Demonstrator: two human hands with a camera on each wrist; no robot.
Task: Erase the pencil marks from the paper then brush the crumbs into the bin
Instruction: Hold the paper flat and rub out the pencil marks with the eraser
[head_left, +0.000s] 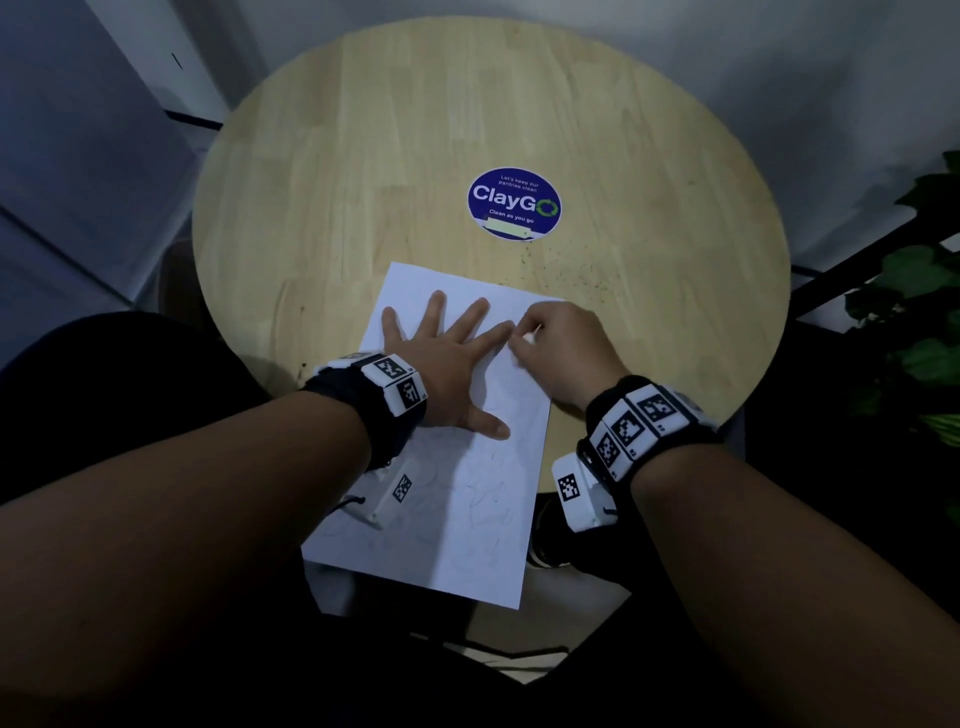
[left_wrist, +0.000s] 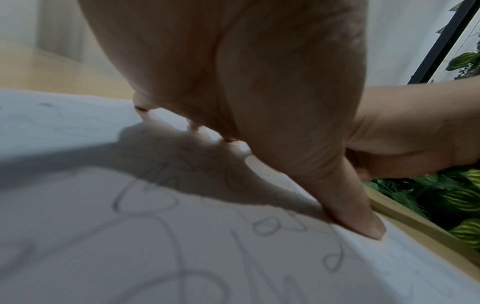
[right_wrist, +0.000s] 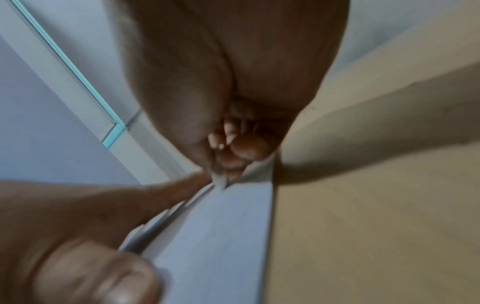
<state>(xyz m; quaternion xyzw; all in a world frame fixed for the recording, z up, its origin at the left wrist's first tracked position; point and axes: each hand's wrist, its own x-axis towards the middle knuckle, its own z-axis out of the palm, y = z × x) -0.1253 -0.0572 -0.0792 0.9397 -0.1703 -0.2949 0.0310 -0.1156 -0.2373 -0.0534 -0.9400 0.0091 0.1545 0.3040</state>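
A white sheet of paper (head_left: 467, 499) with faint pencil scribbles (left_wrist: 145, 197) lies at the near edge of the round wooden table (head_left: 363, 156), its near end hanging over the edge. My left hand (head_left: 447, 353) lies flat on the sheet's far half with fingers spread, pressing it down. My right hand (head_left: 550, 343) is curled at the paper's far right corner and pinches a small white eraser (head_left: 530, 336), whose tip (right_wrist: 219, 182) touches the paper right beside my left index finger. Dark eraser crumbs (head_left: 576, 270) are scattered on the wood beyond that corner.
A blue round ClayGo sticker (head_left: 514, 203) sits at the table's middle. Green leafy plants (head_left: 924, 322) and a black frame stand to the right of the table. No bin shows in any view.
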